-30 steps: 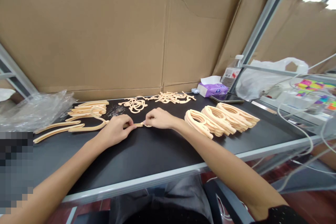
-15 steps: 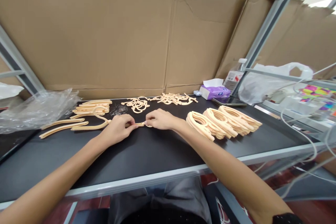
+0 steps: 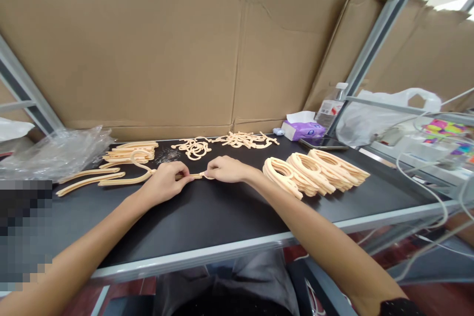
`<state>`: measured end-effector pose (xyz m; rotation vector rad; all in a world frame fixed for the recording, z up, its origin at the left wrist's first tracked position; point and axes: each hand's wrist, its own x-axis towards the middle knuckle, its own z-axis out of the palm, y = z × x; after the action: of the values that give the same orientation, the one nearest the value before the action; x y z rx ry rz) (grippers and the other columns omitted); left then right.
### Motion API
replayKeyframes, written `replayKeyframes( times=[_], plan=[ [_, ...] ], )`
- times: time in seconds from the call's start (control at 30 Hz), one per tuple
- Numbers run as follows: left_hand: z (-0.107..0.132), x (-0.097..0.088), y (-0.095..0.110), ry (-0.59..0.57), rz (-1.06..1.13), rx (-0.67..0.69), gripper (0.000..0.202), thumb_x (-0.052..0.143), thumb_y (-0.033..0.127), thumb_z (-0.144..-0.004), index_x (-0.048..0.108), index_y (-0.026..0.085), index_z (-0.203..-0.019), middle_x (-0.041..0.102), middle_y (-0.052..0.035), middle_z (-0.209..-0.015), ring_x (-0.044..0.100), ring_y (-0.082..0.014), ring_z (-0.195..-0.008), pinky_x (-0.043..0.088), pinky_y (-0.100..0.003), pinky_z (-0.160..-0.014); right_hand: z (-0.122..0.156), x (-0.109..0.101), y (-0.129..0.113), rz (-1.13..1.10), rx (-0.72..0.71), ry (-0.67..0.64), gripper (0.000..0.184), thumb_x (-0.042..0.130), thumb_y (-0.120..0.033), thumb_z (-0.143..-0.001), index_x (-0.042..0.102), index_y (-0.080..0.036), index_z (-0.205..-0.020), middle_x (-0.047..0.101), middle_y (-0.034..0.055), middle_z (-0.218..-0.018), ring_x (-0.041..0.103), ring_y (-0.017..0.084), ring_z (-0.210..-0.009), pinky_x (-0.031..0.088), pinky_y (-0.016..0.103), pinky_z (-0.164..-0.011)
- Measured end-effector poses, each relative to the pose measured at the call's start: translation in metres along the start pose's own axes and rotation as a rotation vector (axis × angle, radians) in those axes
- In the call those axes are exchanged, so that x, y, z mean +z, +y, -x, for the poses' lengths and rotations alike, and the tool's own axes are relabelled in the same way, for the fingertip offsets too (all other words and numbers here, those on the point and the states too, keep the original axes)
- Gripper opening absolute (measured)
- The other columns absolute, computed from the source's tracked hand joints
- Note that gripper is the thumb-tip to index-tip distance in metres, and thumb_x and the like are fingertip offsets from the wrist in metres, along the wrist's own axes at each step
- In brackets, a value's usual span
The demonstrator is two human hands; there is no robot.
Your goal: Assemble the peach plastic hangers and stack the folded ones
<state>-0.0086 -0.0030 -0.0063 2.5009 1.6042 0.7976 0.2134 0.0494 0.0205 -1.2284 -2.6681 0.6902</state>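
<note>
My left hand (image 3: 167, 181) is closed in a pinch on a thin pale wooden strip (image 3: 195, 176) just above the black table. My right hand (image 3: 226, 169) pinches the right end of the same strip, where a small curved piece (image 3: 207, 176) shows under the fingertips. How the two parts meet is hidden by the fingers. Left of my left hand, a forked wooden piece (image 3: 124, 181) with a curved arm reaches up to the wrist. Two curved strips (image 3: 91, 181) lie farther left. Behind them is a stack of straight wooden strips (image 3: 129, 152).
Small curved wooden pieces (image 3: 194, 148) and a second loose heap (image 3: 246, 140) lie at the back. Stacked ring-shaped wooden pieces (image 3: 314, 173) stand right. Behind are a purple tissue pack (image 3: 304, 130), a phone (image 3: 324, 143) and a bottle (image 3: 331, 108). Clear plastic wrap (image 3: 55, 153) lies left.
My right hand has shifted very slightly, still pinching at the strip's end. My left hand and the pieces on the table are almost unchanged.
</note>
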Motion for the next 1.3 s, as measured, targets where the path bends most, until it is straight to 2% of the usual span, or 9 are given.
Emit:
replayKeyframes(
  times=[0.47,0.63,0.93,1.3],
  plan=[
    [0.0,-0.001,0.002,-0.007,0.001,0.007,0.023,0.057,0.038,-0.084,0.066,0.019,-0.074,0.072,-0.0048,-0.077,0.066,-0.0183,-0.069,0.048,-0.027,-0.065,0.007,0.0,-0.011,0.039,0.051,0.01,0.026,0.05,-0.041,-0.09,0.071,-0.027,-0.09,0.072,-0.0001,-0.096,0.062,0.019,-0.09,0.036,0.028,-0.072],
    [0.001,0.0,0.001,0.0,0.002,0.021,0.024,0.057,0.038,-0.085,0.065,0.019,-0.074,0.072,-0.0046,-0.076,0.066,-0.018,-0.067,0.048,-0.026,-0.062,0.007,0.001,-0.012,0.09,0.039,0.024,0.025,0.049,-0.04,-0.091,0.071,-0.028,-0.095,0.072,0.0017,-0.102,0.063,0.02,-0.092,0.038,0.028,-0.073],
    [0.002,0.002,-0.002,0.006,0.034,0.032,0.024,0.056,0.039,-0.086,0.065,0.019,-0.076,0.072,-0.005,-0.078,0.066,-0.0174,-0.069,0.049,-0.026,-0.065,0.009,0.008,-0.014,0.173,0.013,0.086,0.028,0.045,-0.037,-0.092,0.071,-0.029,-0.097,0.072,0.0042,-0.106,0.065,0.025,-0.098,0.043,0.032,-0.076],
    [0.002,0.0,-0.006,0.02,-0.023,0.051,0.024,0.056,0.039,-0.086,0.065,0.02,-0.076,0.072,-0.0038,-0.077,0.064,-0.0174,-0.069,0.048,-0.027,-0.067,0.017,0.011,-0.025,0.342,-0.047,0.142,0.032,0.038,-0.034,-0.099,0.068,-0.024,-0.102,0.07,0.0101,-0.111,0.066,0.027,-0.102,0.045,0.034,-0.079]
  ],
)
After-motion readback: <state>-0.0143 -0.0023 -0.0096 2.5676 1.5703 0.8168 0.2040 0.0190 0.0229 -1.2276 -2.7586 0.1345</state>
